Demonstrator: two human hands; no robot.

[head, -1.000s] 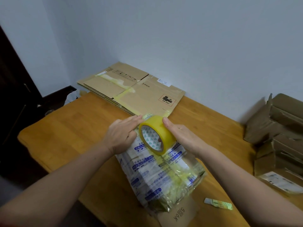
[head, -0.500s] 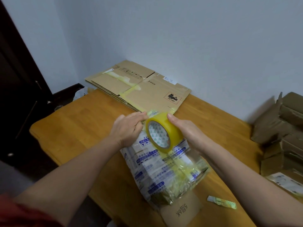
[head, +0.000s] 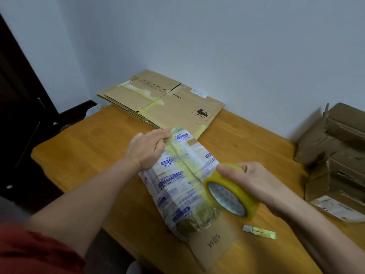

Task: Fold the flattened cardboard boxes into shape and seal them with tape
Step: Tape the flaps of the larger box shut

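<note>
A cardboard box (head: 183, 186) wrapped in old clear tape with blue print lies on the wooden table (head: 83, 147) in front of me. My left hand (head: 148, 148) presses down on its far left end, fingers pinching the tape's start at the far edge. My right hand (head: 254, 184) grips a yellow tape roll (head: 231, 196) at the box's near right side. A yellowish strip of tape runs along the box's middle seam between the two hands. A bare flap (head: 213, 242) with black print sticks out at the near end.
Flattened cardboard boxes (head: 162, 101) lie stacked at the table's far edge against the wall. Several folded boxes (head: 335, 159) stand piled at the right. A small cutter (head: 258, 231) lies on the table near the right forearm. A dark door is at the left.
My right hand has pulled the tape roll from the box's far end back toward me along the seam, laying out tape. The left hand stayed at the far end.
</note>
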